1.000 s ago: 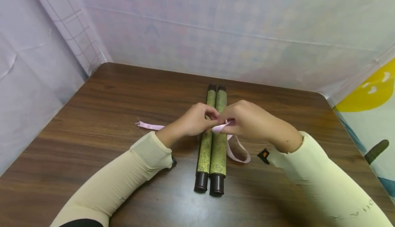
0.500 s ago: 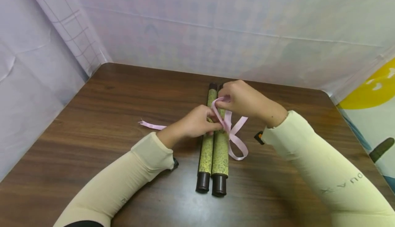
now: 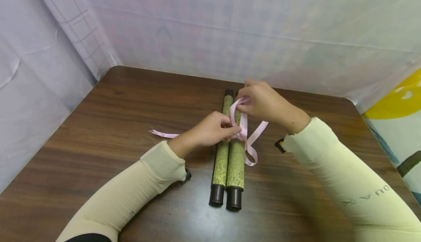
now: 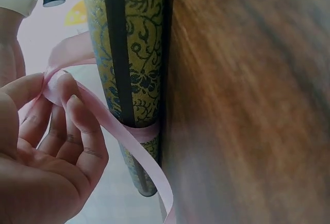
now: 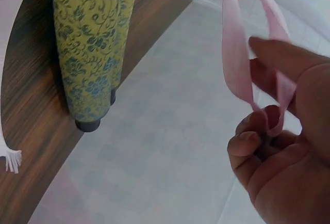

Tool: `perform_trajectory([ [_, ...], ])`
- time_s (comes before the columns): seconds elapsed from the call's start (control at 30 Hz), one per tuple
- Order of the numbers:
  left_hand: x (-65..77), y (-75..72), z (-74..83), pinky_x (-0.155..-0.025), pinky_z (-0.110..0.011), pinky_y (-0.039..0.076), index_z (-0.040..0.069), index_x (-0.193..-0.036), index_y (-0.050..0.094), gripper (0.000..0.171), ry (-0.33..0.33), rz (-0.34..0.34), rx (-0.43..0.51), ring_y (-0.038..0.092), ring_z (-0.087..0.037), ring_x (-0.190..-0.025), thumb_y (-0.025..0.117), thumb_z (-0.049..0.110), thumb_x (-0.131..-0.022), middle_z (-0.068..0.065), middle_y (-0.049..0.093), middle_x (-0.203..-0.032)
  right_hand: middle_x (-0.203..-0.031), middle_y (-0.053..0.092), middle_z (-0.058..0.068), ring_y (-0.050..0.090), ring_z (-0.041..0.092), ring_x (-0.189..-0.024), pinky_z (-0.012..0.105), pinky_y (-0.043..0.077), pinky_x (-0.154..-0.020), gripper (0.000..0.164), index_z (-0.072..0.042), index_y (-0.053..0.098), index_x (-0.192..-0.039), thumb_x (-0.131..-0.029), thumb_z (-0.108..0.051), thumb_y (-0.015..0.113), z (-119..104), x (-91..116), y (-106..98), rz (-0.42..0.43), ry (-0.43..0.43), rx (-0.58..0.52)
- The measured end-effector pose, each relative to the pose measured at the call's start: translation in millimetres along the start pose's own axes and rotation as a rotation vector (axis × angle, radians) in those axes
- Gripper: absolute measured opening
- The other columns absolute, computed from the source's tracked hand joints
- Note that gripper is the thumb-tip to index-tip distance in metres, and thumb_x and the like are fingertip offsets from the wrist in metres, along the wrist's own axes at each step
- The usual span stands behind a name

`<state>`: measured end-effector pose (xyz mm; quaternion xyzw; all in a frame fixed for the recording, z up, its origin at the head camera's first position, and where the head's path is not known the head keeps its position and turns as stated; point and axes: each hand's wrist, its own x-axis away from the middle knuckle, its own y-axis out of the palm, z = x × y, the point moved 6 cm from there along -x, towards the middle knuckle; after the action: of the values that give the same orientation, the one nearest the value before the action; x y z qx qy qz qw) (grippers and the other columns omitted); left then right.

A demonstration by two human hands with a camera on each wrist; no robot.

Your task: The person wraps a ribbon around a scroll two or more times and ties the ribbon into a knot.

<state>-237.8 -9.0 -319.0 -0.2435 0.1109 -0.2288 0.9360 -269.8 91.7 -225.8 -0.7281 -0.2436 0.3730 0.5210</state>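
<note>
Two rolled scrolls in yellow-green patterned brocade, the left scroll [image 3: 220,165] and the right scroll [image 3: 235,165], lie side by side with dark end knobs. A pink ribbon [image 4: 142,154] passes round them at about mid-length. My left hand [image 3: 212,129] pinches the ribbon between thumb and fingers just over the scrolls. Above their far part, my right hand [image 3: 264,101] has its fingers curled in a raised loop of the same ribbon, seen well in the right wrist view as a hanging pink loop [image 5: 234,53]. The knot area is partly hidden by my left fingers.
On the brown wooden table [image 3: 131,103], one ribbon end [image 3: 164,135] extends left from under my left forearm. Another ribbon tail [image 3: 258,130] and a small loop lie right of the scrolls. A pale curtain [image 3: 197,33] hangs behind the table's far edge.
My right hand has moved up and away from my left, drawing out a ribbon loop. The loop lying right of the scrolls has become smaller. My left hand stays nearly in place.
</note>
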Motion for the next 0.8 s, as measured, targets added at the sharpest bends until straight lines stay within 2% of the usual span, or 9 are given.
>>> perform_trajectory([
  [0.1, -0.6, 0.7, 1.0, -0.053, -0.024, 0.05, 0.009, -0.084, 0.073, 0.018, 0.006, -0.02, 0.001, 0.061, -0.016, -0.061, 0.063, 0.023, -0.09, -0.01, 0.069, -0.07, -0.075, 0.049, 0.007, 0.045, 0.019, -0.064, 0.03, 0.044, -0.052, 0.004, -0.005, 0.069, -0.08, -0.078, -0.006, 0.065, 7.5, 2.7, -2.6, 0.007, 0.027, 0.021],
  [0.33, 1.1, 1.6, -1.9, -0.05, -0.022, 0.045, 0.012, -0.079, 0.072, 0.018, 0.003, -0.029, -0.024, 0.059, -0.015, -0.059, 0.065, 0.026, -0.088, -0.004, 0.066, -0.065, -0.084, 0.053, 0.012, 0.053, 0.025, -0.077, 0.039, 0.052, -0.069, 0.017, 0.0, 0.07, -0.086, -0.072, 0.003, 0.06, 30.7, 6.4, -1.1, 0.013, 0.168, -0.008],
  [0.47, 2.1, 2.2, -3.0, -0.049, -0.022, 0.042, 0.012, -0.079, 0.072, 0.017, 0.006, -0.042, -0.015, 0.059, -0.015, -0.059, 0.066, 0.026, -0.087, -0.005, 0.066, -0.065, -0.085, 0.056, 0.012, 0.054, 0.025, -0.078, 0.039, 0.052, -0.069, 0.015, -0.001, 0.07, -0.087, -0.074, 0.002, 0.062, 32.5, 6.6, 10.6, -0.004, 0.128, -0.017],
  [0.53, 2.0, 2.9, -2.6, -0.049, -0.022, 0.043, 0.012, -0.08, 0.072, 0.017, 0.013, -0.046, -0.014, 0.059, -0.016, -0.059, 0.066, 0.027, -0.087, -0.006, 0.067, -0.066, -0.091, 0.058, 0.012, 0.055, 0.024, -0.081, 0.039, 0.052, -0.069, 0.016, -0.002, 0.07, -0.09, -0.076, 0.002, 0.062, 31.3, 8.9, 17.9, -0.033, 0.1, -0.025],
  [0.67, 2.5, 4.5, -1.6, -0.048, -0.022, 0.043, 0.014, -0.08, 0.072, 0.019, 0.012, -0.048, -0.018, 0.06, -0.016, -0.06, 0.065, 0.03, -0.088, -0.006, 0.067, -0.067, -0.115, 0.054, 0.017, 0.057, 0.023, -0.087, 0.039, 0.053, -0.069, 0.027, -0.001, 0.066, -0.108, -0.081, 0.0, 0.061, 27.0, 20.2, 29.6, -0.068, 0.073, -0.043],
  [0.73, 2.6, 5.2, -0.5, -0.047, -0.022, 0.042, 0.014, -0.079, 0.072, 0.021, 0.012, -0.053, -0.025, 0.06, -0.016, -0.06, 0.065, 0.032, -0.088, -0.005, 0.067, -0.066, -0.124, 0.05, 0.018, 0.057, 0.023, -0.086, 0.038, 0.052, -0.067, 0.035, -0.003, 0.062, -0.119, -0.084, -0.002, 0.059, 25.7, 29.1, 31.8, -0.034, 0.095, -0.039],
  [0.8, 2.4, 5.4, 0.2, -0.046, -0.022, 0.042, 0.014, -0.078, 0.071, 0.024, 0.016, -0.06, -0.03, 0.059, -0.017, -0.059, 0.064, 0.034, -0.088, -0.005, 0.066, -0.065, -0.124, 0.051, 0.017, 0.056, 0.02, -0.079, 0.037, 0.051, -0.062, 0.04, -0.004, 0.056, -0.126, -0.086, -0.004, 0.058, 24.8, 39.9, 32.4, 0.029, 0.147, -0.06],
])
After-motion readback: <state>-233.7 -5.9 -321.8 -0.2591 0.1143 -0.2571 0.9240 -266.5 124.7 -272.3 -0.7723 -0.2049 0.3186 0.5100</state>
